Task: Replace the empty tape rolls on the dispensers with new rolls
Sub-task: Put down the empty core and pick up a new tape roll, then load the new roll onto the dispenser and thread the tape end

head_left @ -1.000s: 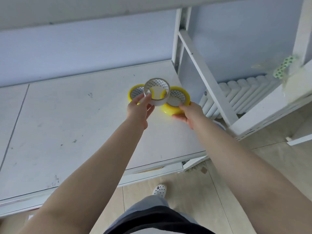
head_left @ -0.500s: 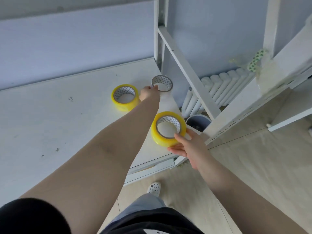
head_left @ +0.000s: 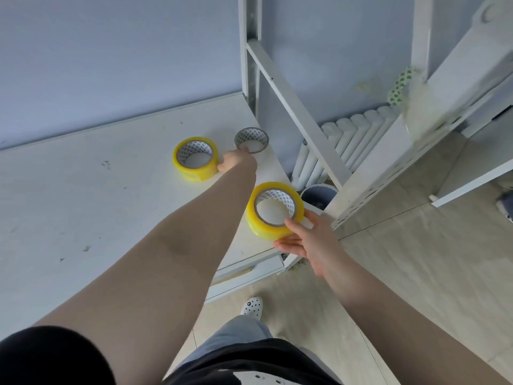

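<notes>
New roll (head_left: pixel 274 211) — right hand (head_left: pixel 308 240) gripping, left hand (head_left: pixel 236 162) perhaps touching empty core (head_left: pixel 251 140)

Left hand: we reach our left hand (head_left: pixel 236 161) far across the white table (head_left: pixel 83 190), its fingertips between the far yellow roll (head_left: pixel 195 158) and the empty grey core (head_left: pixel 251 140), touching the yellow roll's side.
Right hand: our right hand (head_left: pixel 308 240) grips a full yellow roll (head_left: pixel 274 211) by its lower rim, thumb inside the core (held tilted, above the table's corner).
Below the table edge: we see a grey bin (head_left: pixel 319 194) beside a white radiator (head_left: pixel 349 134).
Floor: a white clog (head_left: pixel 252 307) shows.
</notes>
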### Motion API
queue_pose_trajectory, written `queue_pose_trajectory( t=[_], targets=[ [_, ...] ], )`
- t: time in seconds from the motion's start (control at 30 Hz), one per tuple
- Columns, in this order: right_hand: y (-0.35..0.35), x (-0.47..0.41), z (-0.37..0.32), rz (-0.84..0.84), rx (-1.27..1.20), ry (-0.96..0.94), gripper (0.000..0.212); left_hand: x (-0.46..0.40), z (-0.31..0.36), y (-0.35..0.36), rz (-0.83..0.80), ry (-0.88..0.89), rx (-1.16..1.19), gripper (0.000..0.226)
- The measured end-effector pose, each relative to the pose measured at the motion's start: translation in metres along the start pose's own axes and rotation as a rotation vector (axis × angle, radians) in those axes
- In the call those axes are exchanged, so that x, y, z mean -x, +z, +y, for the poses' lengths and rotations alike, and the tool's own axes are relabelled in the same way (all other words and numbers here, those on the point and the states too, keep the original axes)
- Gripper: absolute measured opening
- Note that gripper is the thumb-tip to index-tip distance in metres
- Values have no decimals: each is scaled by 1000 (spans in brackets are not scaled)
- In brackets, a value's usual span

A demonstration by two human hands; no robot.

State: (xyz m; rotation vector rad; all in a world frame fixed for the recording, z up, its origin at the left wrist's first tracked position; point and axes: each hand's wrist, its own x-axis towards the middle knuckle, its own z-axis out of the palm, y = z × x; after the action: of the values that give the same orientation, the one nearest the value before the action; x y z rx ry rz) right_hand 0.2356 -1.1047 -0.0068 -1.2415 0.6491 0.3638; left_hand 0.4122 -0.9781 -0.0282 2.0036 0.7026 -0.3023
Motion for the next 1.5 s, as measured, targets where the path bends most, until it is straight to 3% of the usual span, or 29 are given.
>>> queue_pose_trajectory(
  t=[0.1, 0.27, 0.47, 0.53, 0.63, 0.7, 0.8, 0.9, 1.0, 1.1, 1.23, 1.5],
  targets=[
    [1, 1, 2, -13, -20, -2, 44, 16, -15, -13, -109, -5, 203, 61],
    [5, 11, 10, -66, -52, 4, 49, 76, -75, -55, -146, -4, 580, 40],
    [29, 48, 34, -218, -115, 143, 39, 171, -156, -89, -454, 89, 742, 34],
    [44, 65, 47, -252, -65, 225, 40, 193, -176, -100, -401, 144, 803, 34],
    [63, 88, 72, -314, 313, 230, 46, 216, -205, -128, -246, 150, 850, 25],
    [76, 97, 90, -341, 575, 135, 53, 227, -226, -150, -166, 125, 852, 23],
    [101, 110, 114, -357, 763, -115, 60, 243, -260, -185, -69, 93, 869, 20],
    [138, 135, 140, -542, 771, -200, 57, 256, -298, -218, -1, 65, 920, 17],
    [177, 155, 182, -610, 713, -98, 66, 268, -343, -257, 45, 16, 985, 20],
    [220, 174, 230, -624, 590, 201, 38, 283, -395, -301, 87, -48, 1053, 27],
    [277, 208, 298, -684, 507, 311, 18, 303, -473, -363, 140, -115, 1132, 19],
    [384, 253, 384, -792, 606, 342, 26, 319, -567, -461, 267, -186, 1259, 27]
  ],
)
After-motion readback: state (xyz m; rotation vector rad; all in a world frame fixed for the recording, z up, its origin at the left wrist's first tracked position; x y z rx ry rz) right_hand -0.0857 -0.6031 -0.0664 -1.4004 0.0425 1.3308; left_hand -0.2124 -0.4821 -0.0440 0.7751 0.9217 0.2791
